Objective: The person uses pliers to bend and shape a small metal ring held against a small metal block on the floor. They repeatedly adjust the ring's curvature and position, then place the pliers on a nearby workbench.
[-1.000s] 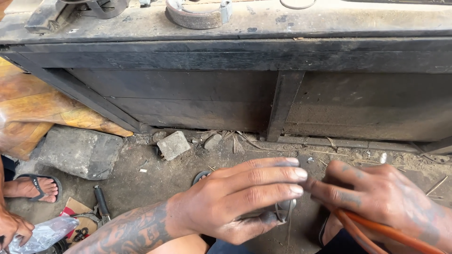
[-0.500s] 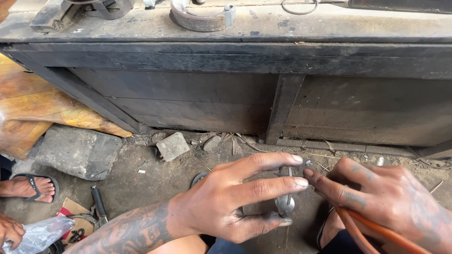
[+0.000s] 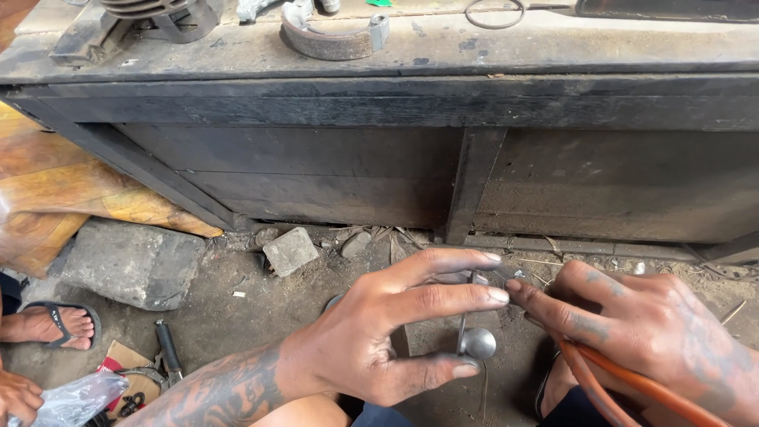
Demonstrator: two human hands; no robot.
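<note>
Crouching low at far left, another person: a sandalled foot (image 3: 49, 326) on the dirt and a hand (image 3: 17, 395) gripping a clear plastic bag (image 3: 73, 398) at the bottom corner. Just right of that, a dark-handled tool (image 3: 167, 349) lying on the ground beside a scrap of cardboard (image 3: 118, 372). Further up, a flat grey stone (image 3: 130, 262) resting against the foot of a dark wooden workbench (image 3: 411, 111), with a smaller grey block (image 3: 290, 251) just beside it. On the bench top, a curved brake shoe (image 3: 332, 39), a ribbed metal part (image 3: 142, 12) at the left end and a thin wire ring (image 3: 494, 13) further right.

Lower centre, tattooed left hand (image 3: 371, 340), fingers spread and curled, pinching a small metal lever (image 3: 472, 332): thumb under its rounded ball end, index and middle fingertips up at its thin top end. Held upright, the lever, above the dirt floor, between both hands and in front of the bench.

At right, right hand (image 3: 640, 332), loosely clenched, index fingertip meeting the left fingertips at the lever's top. Running beneath that palm toward the bottom right corner, an orange hose (image 3: 632, 387), seemingly held in the closed fingers, though grip not fully visible.
</note>
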